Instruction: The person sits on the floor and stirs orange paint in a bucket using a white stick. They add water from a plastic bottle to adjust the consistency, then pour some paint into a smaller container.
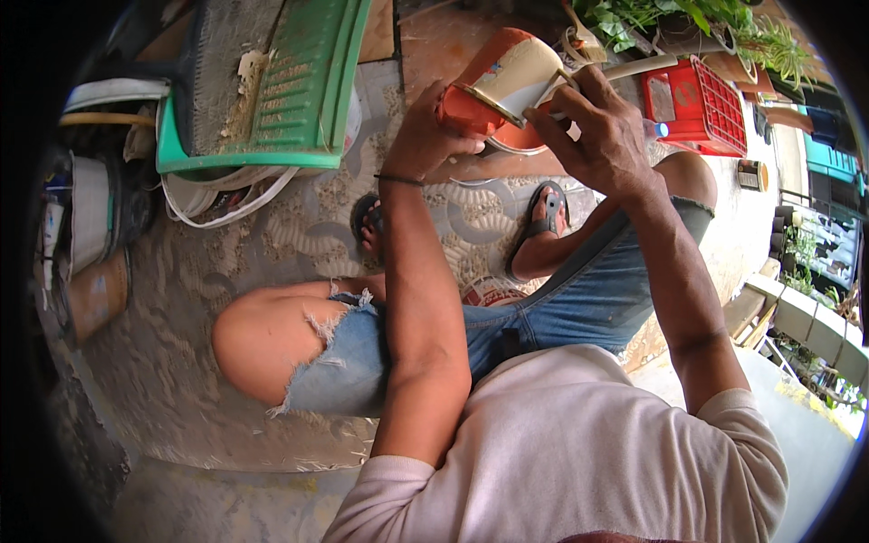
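Note:
My left hand [427, 136] is wrapped round the near-left side of a tilted, rounded pot [518, 69], orange-red and cream with a dark gold band near its rim. At the pot's right edge my right hand [599, 136] is closed in a pinch, fingertips close to the rim. Between those fingers sits a small, thin, pale piece, too small to name. Beneath both hands, partly hidden, is a round container [518, 138] with a pale rim and an orange inside.
A green ridged plastic tray [312, 100] covered in debris rests over a white-rimmed basket [231, 217] at left. Far right are a red crate [720, 109], a small tin [752, 175] and leafy plants [697, 14]. A paintbrush [587, 43] lies beyond my right hand.

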`<move>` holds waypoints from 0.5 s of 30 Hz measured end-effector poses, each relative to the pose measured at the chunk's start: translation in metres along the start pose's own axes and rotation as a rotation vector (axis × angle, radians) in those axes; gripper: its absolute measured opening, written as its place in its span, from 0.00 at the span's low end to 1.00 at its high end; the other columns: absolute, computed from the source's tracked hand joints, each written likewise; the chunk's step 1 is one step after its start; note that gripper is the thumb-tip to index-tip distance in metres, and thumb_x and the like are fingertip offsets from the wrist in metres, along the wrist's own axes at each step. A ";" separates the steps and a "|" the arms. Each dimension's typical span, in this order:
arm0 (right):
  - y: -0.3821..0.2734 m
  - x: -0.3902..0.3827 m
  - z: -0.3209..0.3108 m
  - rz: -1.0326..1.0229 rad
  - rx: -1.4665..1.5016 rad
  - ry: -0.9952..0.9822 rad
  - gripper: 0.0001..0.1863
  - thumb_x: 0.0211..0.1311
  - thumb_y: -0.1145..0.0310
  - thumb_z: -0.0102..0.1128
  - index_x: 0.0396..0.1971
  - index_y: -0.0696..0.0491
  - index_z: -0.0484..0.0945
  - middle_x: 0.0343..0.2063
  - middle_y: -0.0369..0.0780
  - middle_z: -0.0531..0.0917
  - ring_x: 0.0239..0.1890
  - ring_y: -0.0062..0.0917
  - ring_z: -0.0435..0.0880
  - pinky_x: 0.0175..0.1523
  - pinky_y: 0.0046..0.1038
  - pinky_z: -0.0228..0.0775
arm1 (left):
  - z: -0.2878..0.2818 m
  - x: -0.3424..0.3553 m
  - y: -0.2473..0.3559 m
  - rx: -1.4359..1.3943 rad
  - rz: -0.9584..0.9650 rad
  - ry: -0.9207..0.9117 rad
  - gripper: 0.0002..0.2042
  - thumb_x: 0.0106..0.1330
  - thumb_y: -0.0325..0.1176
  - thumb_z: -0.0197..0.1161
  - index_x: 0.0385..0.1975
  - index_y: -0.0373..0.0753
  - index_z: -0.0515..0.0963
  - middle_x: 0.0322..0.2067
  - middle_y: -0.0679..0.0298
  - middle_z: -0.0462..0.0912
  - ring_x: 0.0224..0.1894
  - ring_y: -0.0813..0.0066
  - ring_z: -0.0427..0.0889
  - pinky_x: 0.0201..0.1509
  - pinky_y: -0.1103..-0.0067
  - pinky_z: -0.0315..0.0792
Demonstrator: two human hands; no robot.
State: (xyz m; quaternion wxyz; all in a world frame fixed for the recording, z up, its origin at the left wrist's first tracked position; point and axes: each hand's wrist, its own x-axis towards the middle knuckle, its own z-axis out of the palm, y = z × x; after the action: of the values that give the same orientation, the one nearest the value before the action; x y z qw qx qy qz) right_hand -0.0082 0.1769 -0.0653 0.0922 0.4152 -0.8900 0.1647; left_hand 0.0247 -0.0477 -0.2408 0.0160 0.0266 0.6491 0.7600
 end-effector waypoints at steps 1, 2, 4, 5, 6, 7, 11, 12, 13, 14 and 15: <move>0.001 0.000 -0.001 0.013 0.005 0.005 0.09 0.65 0.64 0.74 0.33 0.52 0.84 0.35 0.40 0.79 0.30 0.32 0.86 0.30 0.35 0.79 | 0.002 -0.002 0.001 -0.066 0.004 0.011 0.39 0.42 0.19 0.82 0.61 0.35 0.74 0.51 0.61 0.85 0.52 0.72 0.85 0.56 0.74 0.82; 0.000 -0.001 0.000 0.024 0.016 0.004 0.09 0.65 0.65 0.74 0.33 0.52 0.84 0.35 0.40 0.79 0.30 0.32 0.86 0.29 0.35 0.79 | 0.004 -0.005 0.000 -0.133 0.001 0.027 0.38 0.41 0.21 0.83 0.58 0.36 0.76 0.49 0.62 0.86 0.51 0.73 0.85 0.57 0.74 0.80; 0.001 -0.002 -0.001 0.027 0.021 -0.001 0.09 0.65 0.65 0.74 0.33 0.53 0.84 0.35 0.41 0.79 0.30 0.32 0.86 0.30 0.35 0.79 | 0.003 -0.004 -0.001 -0.092 0.011 0.027 0.38 0.41 0.21 0.83 0.58 0.36 0.76 0.49 0.61 0.86 0.51 0.73 0.85 0.58 0.74 0.80; 0.001 -0.002 -0.001 0.022 0.016 -0.004 0.09 0.65 0.65 0.74 0.33 0.53 0.84 0.35 0.41 0.79 0.30 0.32 0.86 0.30 0.35 0.79 | 0.002 -0.003 -0.001 -0.071 0.015 0.026 0.38 0.41 0.21 0.83 0.58 0.36 0.76 0.49 0.60 0.86 0.52 0.72 0.85 0.58 0.74 0.79; 0.002 -0.001 0.000 0.017 0.011 -0.008 0.09 0.65 0.65 0.74 0.33 0.53 0.84 0.35 0.41 0.79 0.31 0.32 0.87 0.31 0.36 0.79 | 0.002 -0.002 -0.002 -0.035 0.051 0.034 0.38 0.41 0.22 0.83 0.58 0.36 0.76 0.49 0.60 0.86 0.52 0.71 0.85 0.58 0.73 0.79; 0.005 0.000 0.000 -0.005 -0.009 0.039 0.10 0.65 0.62 0.75 0.33 0.52 0.84 0.34 0.41 0.79 0.30 0.33 0.86 0.31 0.37 0.79 | 0.002 0.002 -0.002 0.001 0.087 0.042 0.38 0.41 0.22 0.83 0.59 0.36 0.76 0.49 0.60 0.86 0.52 0.71 0.85 0.58 0.73 0.79; 0.008 -0.001 0.001 -0.006 -0.018 0.082 0.13 0.63 0.57 0.76 0.33 0.50 0.85 0.35 0.41 0.80 0.32 0.36 0.86 0.34 0.39 0.79 | 0.005 0.000 -0.002 0.007 0.097 0.062 0.38 0.42 0.22 0.83 0.59 0.35 0.75 0.50 0.59 0.86 0.53 0.69 0.85 0.58 0.72 0.79; 0.004 0.001 0.001 -0.009 0.026 0.098 0.12 0.64 0.61 0.75 0.32 0.52 0.83 0.33 0.40 0.79 0.31 0.34 0.84 0.34 0.37 0.76 | 0.003 0.001 -0.002 0.077 0.107 0.068 0.39 0.42 0.22 0.84 0.59 0.35 0.76 0.51 0.60 0.86 0.53 0.70 0.85 0.58 0.73 0.80; 0.000 0.001 0.003 -0.010 0.070 0.115 0.10 0.65 0.66 0.75 0.32 0.55 0.82 0.31 0.40 0.78 0.30 0.32 0.82 0.34 0.36 0.74 | 0.002 -0.004 -0.003 0.048 0.063 0.054 0.40 0.42 0.20 0.83 0.61 0.36 0.74 0.52 0.61 0.85 0.54 0.71 0.85 0.59 0.73 0.80; -0.001 0.001 0.002 -0.017 0.061 0.109 0.11 0.65 0.66 0.75 0.31 0.55 0.82 0.31 0.40 0.78 0.29 0.32 0.82 0.34 0.36 0.73 | 0.003 -0.002 -0.002 0.016 0.035 0.032 0.42 0.42 0.19 0.82 0.63 0.36 0.73 0.53 0.62 0.85 0.55 0.71 0.85 0.60 0.73 0.81; -0.002 0.002 0.002 -0.024 0.053 0.104 0.11 0.65 0.66 0.75 0.31 0.55 0.81 0.30 0.40 0.78 0.29 0.32 0.82 0.34 0.36 0.73 | 0.003 -0.001 0.000 -0.016 0.007 0.010 0.43 0.42 0.17 0.81 0.65 0.36 0.72 0.54 0.63 0.84 0.56 0.72 0.84 0.62 0.73 0.82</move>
State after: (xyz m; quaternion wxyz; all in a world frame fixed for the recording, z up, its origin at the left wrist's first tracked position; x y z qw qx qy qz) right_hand -0.0080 0.1739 -0.0659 0.1291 0.4190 -0.8743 0.2083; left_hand 0.0259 -0.0446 -0.2404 0.0103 0.0247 0.6432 0.7652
